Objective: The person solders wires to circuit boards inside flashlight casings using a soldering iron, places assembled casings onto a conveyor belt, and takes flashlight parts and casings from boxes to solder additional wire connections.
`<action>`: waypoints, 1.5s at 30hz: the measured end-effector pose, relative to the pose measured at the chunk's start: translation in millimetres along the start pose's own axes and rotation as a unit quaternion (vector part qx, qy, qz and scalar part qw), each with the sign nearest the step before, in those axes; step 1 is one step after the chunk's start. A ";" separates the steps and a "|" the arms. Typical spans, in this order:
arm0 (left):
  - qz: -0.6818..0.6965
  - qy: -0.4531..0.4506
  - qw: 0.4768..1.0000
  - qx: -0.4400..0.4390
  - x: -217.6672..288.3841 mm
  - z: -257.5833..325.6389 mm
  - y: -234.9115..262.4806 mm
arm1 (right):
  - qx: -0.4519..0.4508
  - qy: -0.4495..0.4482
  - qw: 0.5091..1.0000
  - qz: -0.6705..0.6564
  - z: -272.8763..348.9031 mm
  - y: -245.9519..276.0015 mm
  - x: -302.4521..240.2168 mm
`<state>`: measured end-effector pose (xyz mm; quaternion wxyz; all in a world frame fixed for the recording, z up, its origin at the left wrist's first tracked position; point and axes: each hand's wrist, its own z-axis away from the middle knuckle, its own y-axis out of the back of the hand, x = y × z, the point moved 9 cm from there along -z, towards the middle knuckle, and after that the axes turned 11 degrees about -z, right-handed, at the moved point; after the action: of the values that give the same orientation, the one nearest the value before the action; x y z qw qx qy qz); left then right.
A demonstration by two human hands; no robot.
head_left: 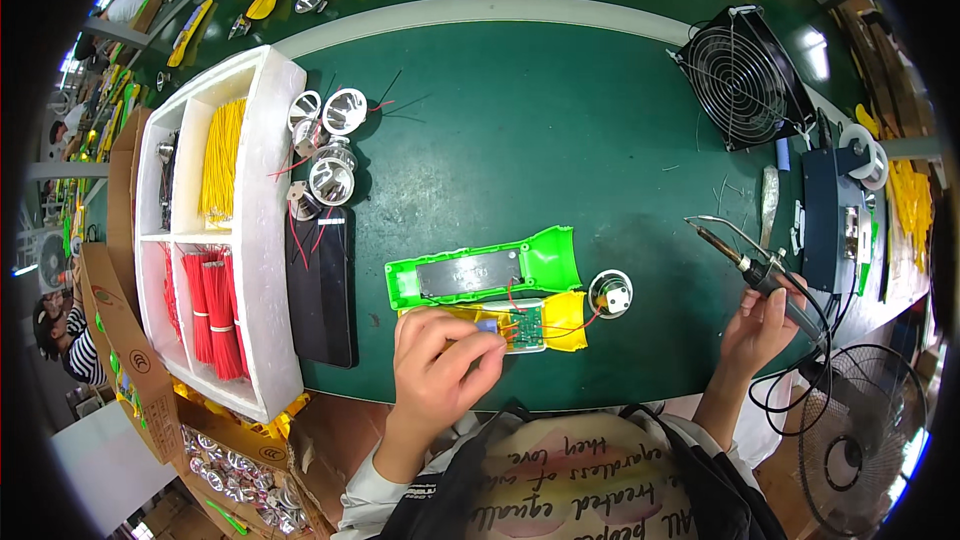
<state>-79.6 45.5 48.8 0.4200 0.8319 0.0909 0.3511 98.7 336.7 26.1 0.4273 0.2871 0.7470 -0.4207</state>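
Observation:
My left hand is closed over the left part of a yellow plastic housing half, fingers curled; what they pinch is hidden. A green circuit board with thin wires lies in that housing. One red wire runs from it to a small round lamp reflector on the right. Just beyond sits a green housing half holding a black rectangular block. Out to the right, my right hand grips a soldering iron, its tip raised toward the upper left, away from the board.
A white foam box of yellow and red wires stands left, beside loose reflectors and a black tray. At right are a black fan, a soldering station and a solder spool. Cables hang by my right hand.

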 end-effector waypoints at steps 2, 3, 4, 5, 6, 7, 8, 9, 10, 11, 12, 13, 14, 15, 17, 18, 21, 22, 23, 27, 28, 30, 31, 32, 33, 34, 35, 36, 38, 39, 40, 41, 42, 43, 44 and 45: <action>0.001 0.002 1.000 0.005 -0.5 0.9 0.6 | -0.008 -0.003 1.000 0.000 0.2 -0.5 0.9; 0.001 0.003 1.000 0.007 -0.7 1.3 0.9 | -0.008 -0.003 1.000 0.001 0.4 -1.9 0.9; 0.002 0.004 1.000 0.010 -0.7 1.5 1.3 | -0.011 -0.001 1.000 0.005 0.5 -4.5 0.8; 0.002 0.005 1.000 0.010 -0.6 1.7 1.4 | -0.014 0.001 1.000 0.009 0.5 -6.1 0.4; 0.002 0.005 1.000 0.012 -0.8 1.7 2.1 | -0.015 0.001 1.000 0.009 0.6 -6.2 1.0; 0.002 0.006 1.000 0.014 -0.9 1.9 2.6 | -0.013 -0.001 1.000 0.007 0.7 -5.3 2.3; 0.002 0.006 1.000 0.015 -0.9 2.2 2.4 | -0.011 -0.003 1.000 0.005 0.8 -4.2 3.2; 0.001 0.005 1.000 0.016 -0.7 2.5 2.2 | -0.011 -0.003 1.000 0.005 0.7 -3.0 3.5; 0.001 0.003 1.000 0.017 -0.3 2.8 2.2 | -0.004 -0.014 1.000 0.002 0.6 0.2 5.3; 0.000 0.004 1.000 0.017 0.1 2.7 2.2 | 0.003 -0.025 1.000 -0.001 0.7 2.2 7.1; -0.001 0.003 1.000 0.018 0.7 2.3 1.9 | 0.003 -0.025 1.000 -0.001 0.7 2.1 7.1; -0.003 0.002 1.000 0.019 1.2 2.0 1.7 | 0.003 -0.026 1.000 -0.005 0.8 2.0 7.4; -0.003 0.002 1.000 0.019 1.6 1.6 2.0 | 0.003 -0.028 1.000 -0.008 1.0 1.8 7.7; -0.005 0.006 1.000 0.013 1.5 1.2 1.7 | 0.003 -0.029 1.000 -0.008 1.6 1.0 7.5; -0.008 0.012 1.000 0.007 1.8 0.1 1.0 | -0.004 -0.024 1.000 -0.008 3.4 -4.0 4.5; -0.010 0.018 1.000 0.005 1.5 -0.2 1.5 | -0.005 -0.027 1.000 -0.009 5.4 -7.6 2.2; -0.010 0.030 0.999 0.001 1.8 -2.1 1.2 | -0.038 -0.038 0.998 0.017 16.9 -27.4 -15.5; -0.008 0.033 0.999 0.001 2.3 -2.5 1.7 | -0.039 -0.041 0.998 0.017 21.8 -33.8 -19.4; -0.009 0.035 0.999 0.000 2.6 -2.3 2.8 | -0.065 -0.029 0.997 0.023 26.9 -44.7 -24.6; 0.008 0.041 0.999 -0.015 2.0 -2.5 2.5 | -0.163 -0.060 0.983 0.054 42.5 -76.7 -27.6; 0.007 0.039 0.999 -0.019 1.9 -1.4 1.7 | -0.176 -0.103 0.977 0.065 49.0 -85.0 -19.9; 0.004 0.040 0.999 -0.025 1.2 -0.2 0.6 | -0.151 -0.142 0.976 0.067 55.1 -83.8 -9.4; 0.003 0.039 0.999 -0.030 1.3 -0.3 -0.2 | -0.168 -0.162 0.971 0.051 57.4 -88.3 -5.6; 0.003 0.042 0.999 -0.030 0.8 -0.6 0.2 | -0.186 -0.182 0.965 0.034 60.1 -92.9 -1.3; 0.002 0.038 0.999 -0.034 2.1 -1.7 -0.1 | -0.195 -0.175 0.964 0.035 60.9 -95.2 -0.2; 0.001 0.035 0.999 -0.038 3.2 -2.4 -0.8 | -0.196 -0.177 0.964 0.036 60.8 -96.7 0.8; 0.001 0.037 0.999 -0.038 3.1 -2.5 -1.3 | -0.207 -0.174 0.962 0.043 61.3 -99.6 1.4; 0.000 0.038 0.999 -0.040 3.2 -2.5 -1.5 | -0.219 -0.172 0.959 0.048 62.1 -102.5 2.0; -0.003 0.041 0.998 -0.042 3.4 -2.4 -1.7 | -0.223 -0.176 0.957 0.052 63.4 -103.5 4.5; -0.002 0.044 0.998 -0.043 3.3 -3.0 -1.9 | -0.225 -0.176 0.957 0.057 63.8 -103.9 5.2; -0.001 0.047 0.998 -0.043 3.1 -3.5 -1.9 | -0.226 -0.178 0.956 0.057 64.1 -104.2 5.3; -0.001 0.048 0.998 -0.044 3.0 -4.2 -1.7 | -0.219 -0.180 0.957 0.059 63.8 -103.1 5.0; 0.001 0.050 0.998 -0.047 2.9 -4.9 -1.7 | -0.212 -0.181 0.958 0.061 63.5 -101.9 5.2; 0.002 0.052 0.997 -0.050 2.8 -5.0 -2.0 | -0.212 -0.183 0.958 0.061 63.7 -101.9 5.8; 0.002 0.053 0.997 -0.050 2.7 -4.6 -2.1 | -0.212 -0.184 0.958 0.058 63.9 -101.8 6.2; 0.001 0.053 0.997 -0.049 2.8 -4.4 -2.1 | -0.211 -0.185 0.958 0.055 63.9 -101.4 6.2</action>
<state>-80.2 50.9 50.4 0.4546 0.7905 0.0954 0.3992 41.2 232.5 41.5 0.6317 0.1486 0.7093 -0.2752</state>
